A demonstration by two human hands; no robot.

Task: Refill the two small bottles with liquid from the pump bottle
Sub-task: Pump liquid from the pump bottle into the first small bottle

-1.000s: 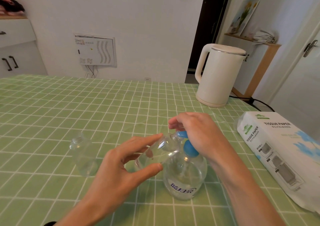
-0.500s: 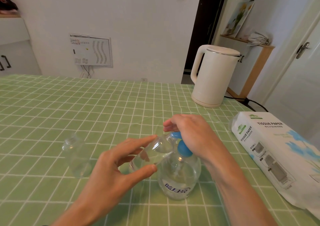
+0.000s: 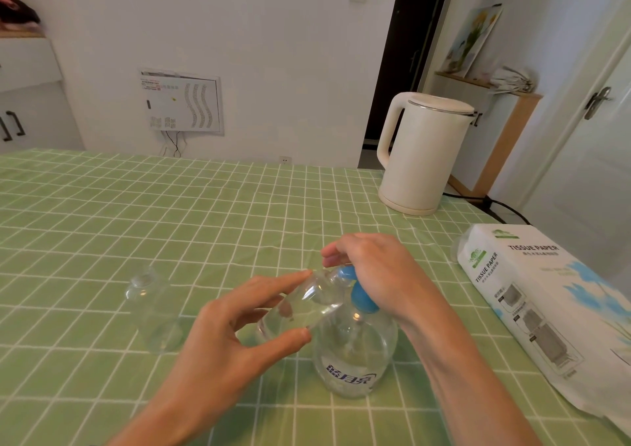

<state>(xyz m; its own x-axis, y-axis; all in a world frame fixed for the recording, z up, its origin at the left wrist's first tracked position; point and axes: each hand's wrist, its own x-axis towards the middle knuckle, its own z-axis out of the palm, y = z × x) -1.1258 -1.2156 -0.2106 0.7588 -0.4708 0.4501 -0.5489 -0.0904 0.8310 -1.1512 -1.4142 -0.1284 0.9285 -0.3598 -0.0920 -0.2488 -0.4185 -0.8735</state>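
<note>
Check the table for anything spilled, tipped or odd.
Nothing spilled or damaged. The only tilted thing is the small bottle the left hand holds at the spout of the pump bottle, which looks deliberate. The other small bottle stands upright; no wet patch shows on the tablecloth.

The bench (image 3: 102,223) was green, white-gridded. The pump bottle (image 3: 355,360) was clear, its pump head (image 3: 362,297) blue, lettering blue. And the upright small bottle (image 3: 153,312) and tilted small bottle (image 3: 304,305) showed clear; kettle (image 3: 426,159) cream, tissue pack (image 3: 546,292) white with blue-green print.

The right hand (image 3: 375,271) hides most of the blue head of the pump bottle (image 3: 355,353). The tissue pack (image 3: 546,309), at the right edge of the tabletop (image 3: 205,206), is cut off. The fill of the tilted small bottle (image 3: 307,304) is unclear.
</note>
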